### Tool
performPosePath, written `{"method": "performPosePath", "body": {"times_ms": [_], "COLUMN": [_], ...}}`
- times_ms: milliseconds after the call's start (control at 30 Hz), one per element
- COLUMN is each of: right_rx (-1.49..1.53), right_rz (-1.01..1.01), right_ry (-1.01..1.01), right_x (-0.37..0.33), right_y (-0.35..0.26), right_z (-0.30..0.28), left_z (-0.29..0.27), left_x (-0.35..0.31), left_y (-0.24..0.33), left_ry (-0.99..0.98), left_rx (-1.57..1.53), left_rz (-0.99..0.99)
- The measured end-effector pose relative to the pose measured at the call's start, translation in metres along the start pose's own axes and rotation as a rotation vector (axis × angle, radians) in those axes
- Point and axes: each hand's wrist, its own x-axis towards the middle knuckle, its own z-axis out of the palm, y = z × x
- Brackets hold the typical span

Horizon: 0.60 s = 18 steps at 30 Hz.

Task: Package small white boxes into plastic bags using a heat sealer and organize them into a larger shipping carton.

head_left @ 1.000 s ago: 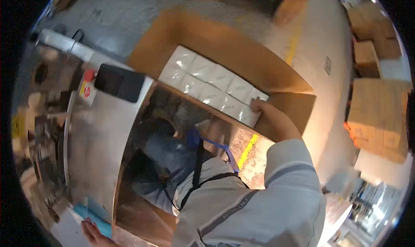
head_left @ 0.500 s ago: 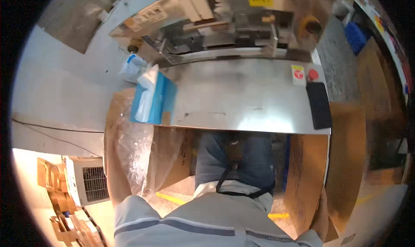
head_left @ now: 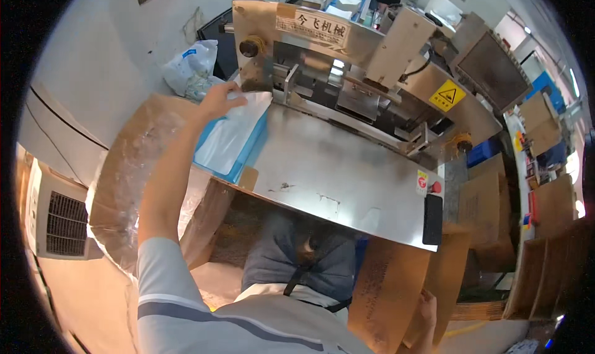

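Observation:
My left hand [head_left: 221, 100] reaches over the far end of a blue open box [head_left: 263, 134] on the left of a metal worktop. Its fingers are spread at the edge of the white plastic sheets or bags [head_left: 229, 140] lying in that box; a firm grip on them does not show. Low on the right, my right hand [head_left: 426, 309] is beside a cardboard box flap [head_left: 390, 286]. Its fingers are partly hidden and small, so what it grips, if anything, cannot be told.
Behind the metal worktop [head_left: 328, 168] stands a machine [head_left: 365, 100] with a yellow warning label. A red button [head_left: 436, 187] and a black pad [head_left: 432, 221] sit at the worktop's right end. A plastic-lined cardboard box [head_left: 133, 162] stands left; a white bag [head_left: 192, 66] lies beyond it.
My left hand has risen from beside the plastic-lined box to the blue box. The view has turned and tilted up, showing more of the machine. My right hand stays low by the cardboard.

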Motion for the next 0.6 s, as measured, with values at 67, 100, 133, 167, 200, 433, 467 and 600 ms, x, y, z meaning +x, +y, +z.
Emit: {"method": "performPosePath", "body": {"times_ms": [67,100,133,167,200,433,467,600], "right_rx": [-0.039,-0.039,-0.036,-0.046,0.029,0.26,0.256,0.069], "right_rz": [-0.045,-0.057,-0.069,-0.072,-0.097,-0.388,-0.387,-0.93], "right_ry": [0.083,0.141,0.197,0.198,0.236,0.425,0.449,0.367], "right_x": [-0.006,-0.007,-0.009,-0.009,-0.007,-0.01,-0.014,-0.043], "right_y": [-0.016,-0.024,-0.032,-0.042,-0.058,-0.261,-0.297,-0.439], "right_z": [-0.007,-0.009,-0.012,-0.015,-0.02,-0.015,-0.003,0.072], "left_z": [0.005,0.007,0.011,0.012,0.009,-0.018,-0.014,0.02], "left_x": [0.01,0.012,0.011,0.008,0.006,-0.039,-0.051,-0.117], "left_y": [-0.007,-0.011,-0.014,-0.01,-0.006,0.102,0.125,0.202], "left_ry": [0.004,0.001,0.002,0.096,0.2,0.456,0.354,0.097], "left_rx": [-0.064,-0.106,-0.113,-0.173,-0.229,-0.272,-0.236,-0.098], "left_rz": [-0.029,-0.054,-0.06,-0.017,0.03,0.301,0.349,0.576]}}
